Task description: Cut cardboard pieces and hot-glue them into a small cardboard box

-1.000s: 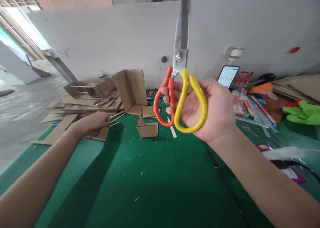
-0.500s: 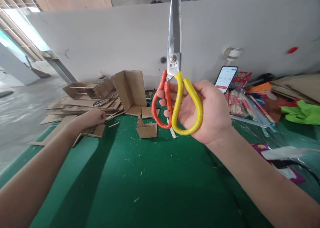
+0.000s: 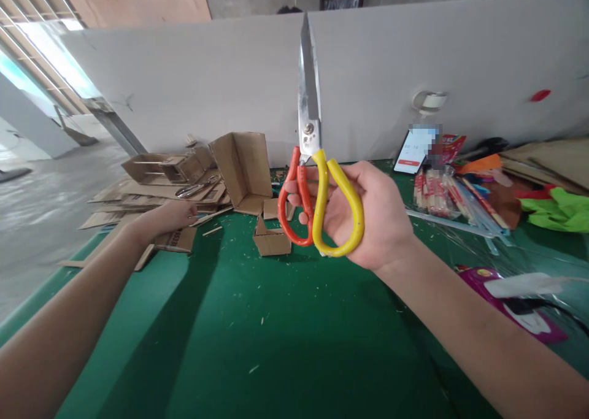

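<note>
Upright in my right hand point(image 3: 381, 216) is a pair of scissors point(image 3: 321, 180) with one red and one yellow handle, its blades together and pointing up. My fingertips curl around the red handle, while the yellow loop lies against my palm. My left hand point(image 3: 177, 215) is closed beside the stacked cardboard point(image 3: 177, 241) on the left; what is in its fingers, if anything, is hidden. Thin cardboard strips point(image 3: 212, 215) lie just right of it. Between the hands stand a small folded cardboard piece point(image 3: 272, 243) and a taller folded cardboard panel point(image 3: 243, 167).
Another pair of scissors point(image 3: 197, 187) rests on the cardboard pile, near a cardboard structure point(image 3: 184, 166). A phone point(image 3: 414, 150), packaged sticks point(image 3: 432, 192) and green cloth-like material point(image 3: 559, 209) are at right, with a purple power strip point(image 3: 543, 327) nearer. A grey panel point(image 3: 221, 75) bounds the green table point(image 3: 294, 333).
The scissors and my right hand have moved slightly left and lower in view, so the blade tip now shows. My left hand stays closed by the cardboard. The view has shifted a little.
</note>
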Demonstrator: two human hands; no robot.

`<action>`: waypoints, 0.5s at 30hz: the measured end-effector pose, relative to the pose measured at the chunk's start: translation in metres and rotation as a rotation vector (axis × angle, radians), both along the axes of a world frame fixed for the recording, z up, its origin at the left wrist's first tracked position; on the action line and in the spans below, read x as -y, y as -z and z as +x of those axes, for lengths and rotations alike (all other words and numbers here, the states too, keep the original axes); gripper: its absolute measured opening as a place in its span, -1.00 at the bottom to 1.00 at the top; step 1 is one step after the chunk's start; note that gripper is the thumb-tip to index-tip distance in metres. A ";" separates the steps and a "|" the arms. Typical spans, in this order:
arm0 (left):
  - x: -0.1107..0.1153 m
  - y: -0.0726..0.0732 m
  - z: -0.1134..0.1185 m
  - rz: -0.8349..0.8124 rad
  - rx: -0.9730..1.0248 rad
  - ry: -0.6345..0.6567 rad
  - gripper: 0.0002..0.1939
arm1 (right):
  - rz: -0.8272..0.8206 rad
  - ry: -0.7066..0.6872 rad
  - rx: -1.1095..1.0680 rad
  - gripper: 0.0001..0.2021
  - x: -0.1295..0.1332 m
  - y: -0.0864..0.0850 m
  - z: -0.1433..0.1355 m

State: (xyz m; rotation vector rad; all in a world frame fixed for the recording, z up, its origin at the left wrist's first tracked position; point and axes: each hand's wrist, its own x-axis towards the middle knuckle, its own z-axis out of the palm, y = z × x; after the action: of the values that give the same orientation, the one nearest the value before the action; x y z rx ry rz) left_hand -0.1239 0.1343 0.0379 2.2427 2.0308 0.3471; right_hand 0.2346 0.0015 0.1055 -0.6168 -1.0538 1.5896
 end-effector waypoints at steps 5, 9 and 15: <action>0.022 -0.030 0.013 -0.129 -0.030 0.009 -0.73 | -0.054 -0.110 -0.067 -0.69 -0.010 0.014 -0.002; 0.049 -0.055 0.047 -0.032 0.019 0.011 -0.65 | 0.039 -0.177 -0.112 -0.76 -0.015 0.021 -0.004; 0.067 -0.075 0.111 0.343 0.161 -0.074 -0.67 | 0.125 -0.075 -0.068 -0.90 -0.019 0.030 -0.008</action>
State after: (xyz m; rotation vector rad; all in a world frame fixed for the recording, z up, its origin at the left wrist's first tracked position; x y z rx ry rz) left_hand -0.0127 0.0674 0.1132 2.2297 2.1040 0.9159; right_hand 0.2266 0.0206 0.0752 -0.4408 -1.1272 1.5848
